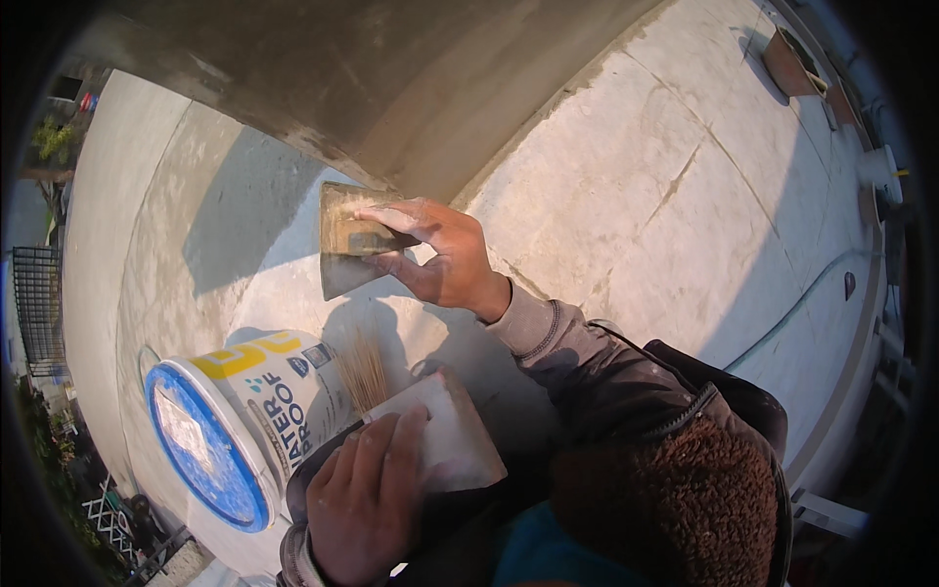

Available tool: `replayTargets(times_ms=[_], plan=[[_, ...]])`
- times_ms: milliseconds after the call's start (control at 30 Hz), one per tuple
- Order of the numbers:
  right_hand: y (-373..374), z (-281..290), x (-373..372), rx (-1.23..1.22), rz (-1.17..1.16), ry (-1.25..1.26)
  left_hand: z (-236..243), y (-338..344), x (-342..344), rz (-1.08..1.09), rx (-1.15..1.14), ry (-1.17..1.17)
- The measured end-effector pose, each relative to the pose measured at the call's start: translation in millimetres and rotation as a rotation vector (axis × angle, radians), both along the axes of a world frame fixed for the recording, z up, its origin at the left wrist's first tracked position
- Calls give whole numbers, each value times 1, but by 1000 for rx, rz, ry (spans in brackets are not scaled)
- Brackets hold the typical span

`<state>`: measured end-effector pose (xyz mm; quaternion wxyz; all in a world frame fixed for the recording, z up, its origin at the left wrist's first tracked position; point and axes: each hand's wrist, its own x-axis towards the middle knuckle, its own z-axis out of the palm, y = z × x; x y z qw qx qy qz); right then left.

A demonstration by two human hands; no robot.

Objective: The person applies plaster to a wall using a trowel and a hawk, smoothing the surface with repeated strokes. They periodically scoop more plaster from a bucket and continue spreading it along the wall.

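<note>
My right hand [445, 252] is closed around the dark grip of a small square float [342, 210], its flat tan plate worn and dusty. The float is beside the lower corner of a plastered block. Lower down and nearer me, my left hand [367, 484] is closed on a pale, flat block-like piece [455, 435]. Just beyond that piece, straw-coloured bristles [362, 372] fan out like a brush's; I cannot tell whether they belong to what the left hand holds. On the left is a white bucket [264, 382] with a blue top [210, 450].
A grey plastered block [391, 88] with a sharp corner fills the top centre. Pale concrete [665, 166] with cracks spreads to the right. A thin hose [797, 313] runs along the right side. Plant pots [787, 67] stand at the far right, and a metal grille [39, 308] at the left.
</note>
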<state>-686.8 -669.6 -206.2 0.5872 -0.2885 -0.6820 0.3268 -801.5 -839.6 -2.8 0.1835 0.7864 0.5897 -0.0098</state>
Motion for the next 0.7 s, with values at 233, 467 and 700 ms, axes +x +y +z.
replayTargets(times_ms=[233, 467, 700], plan=[[123, 15, 106, -117, -301, 430, 7, -4, -3, -60, 77, -14], [78, 13, 57, -113, -164, 333, 9, -3, -4, -17, 69, -45], [14, 28, 25, -155, 76, 142, 0, 1, -2, -59, 91, -43]])
